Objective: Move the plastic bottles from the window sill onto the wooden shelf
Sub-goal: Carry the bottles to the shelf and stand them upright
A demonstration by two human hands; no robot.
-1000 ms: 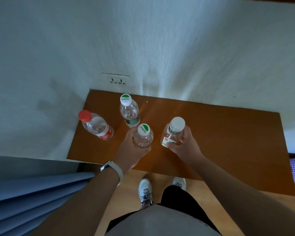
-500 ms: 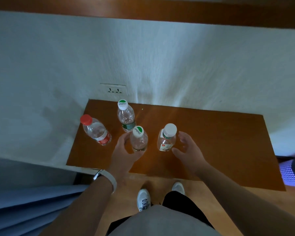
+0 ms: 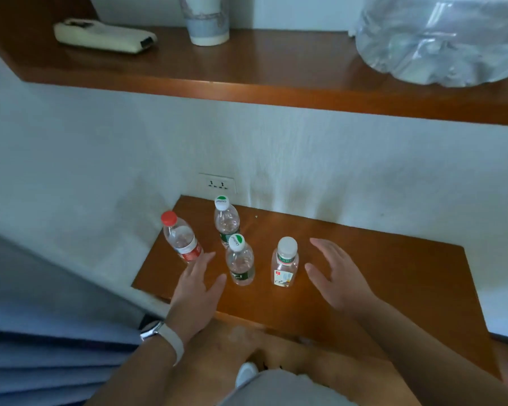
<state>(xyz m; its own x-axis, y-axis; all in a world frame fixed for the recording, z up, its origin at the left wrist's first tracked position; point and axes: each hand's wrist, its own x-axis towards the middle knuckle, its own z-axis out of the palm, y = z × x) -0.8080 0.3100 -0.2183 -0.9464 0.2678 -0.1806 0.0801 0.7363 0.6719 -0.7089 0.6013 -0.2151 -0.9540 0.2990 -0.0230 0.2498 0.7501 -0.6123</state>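
Several clear plastic bottles stand upright on the low wooden shelf (image 3: 393, 276): a red-capped bottle (image 3: 181, 238) at the left, a green-and-white-capped bottle (image 3: 226, 221) at the back, a second green-capped bottle (image 3: 239, 260) in front of it, and a white-capped bottle (image 3: 285, 263) to its right. My left hand (image 3: 195, 285) is open just left of the front green-capped bottle, not touching it. My right hand (image 3: 335, 273) is open to the right of the white-capped bottle, apart from it.
Higher up runs the wooden window sill (image 3: 276, 80), carrying a cream pouch (image 3: 103, 35), a pale cup (image 3: 207, 19) and a clear plastic bag (image 3: 443, 36). A wall socket (image 3: 217, 183) sits above the shelf. Blue curtain folds (image 3: 50, 356) hang at the lower left.
Both hands have let go of the two front bottles and drawn back with fingers spread. The view has tilted upward, bringing the window sill into sight.
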